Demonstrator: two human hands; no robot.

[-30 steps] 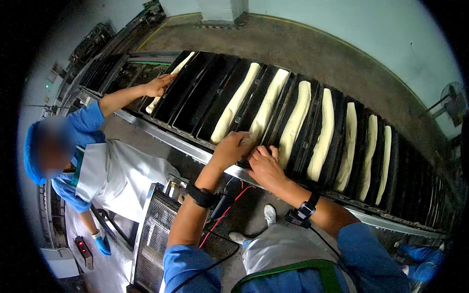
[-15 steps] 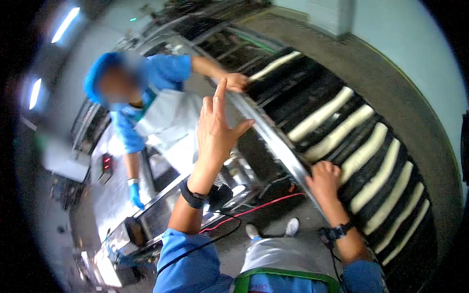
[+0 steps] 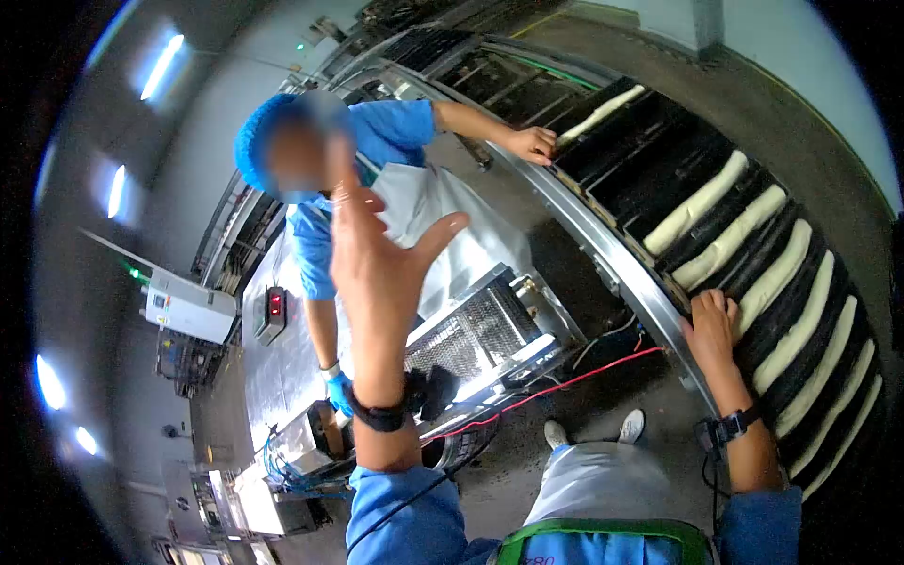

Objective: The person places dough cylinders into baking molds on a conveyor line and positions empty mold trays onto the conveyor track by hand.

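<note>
My left hand (image 3: 372,254) is raised in the air with the index finger stretched up and the thumb held away; it holds nothing. On the right, my right hand (image 3: 713,330) has its fingers curled over the near edge of a black grooved baking tray (image 3: 589,188). Close to those fingers lies a long pale dough strip (image 3: 777,273). Several more strips rest side by side in the grooves, including another dough strip (image 3: 697,202). What lies under my right fingers is partly hidden.
Across from me a co-worker's bare hand (image 3: 532,145) touches the tray edge near a thin dough strip (image 3: 603,113). The co-worker's gloved hand (image 3: 339,391) is by a metal table (image 3: 264,367). A metal rail (image 3: 603,250) runs along the trays. A red cable (image 3: 565,381) hangs below.
The view has shifted, so the trays and co-worker appear farther right. My left hand stays raised, its index finger still pointing up. My right hand remains at the tray edge.
</note>
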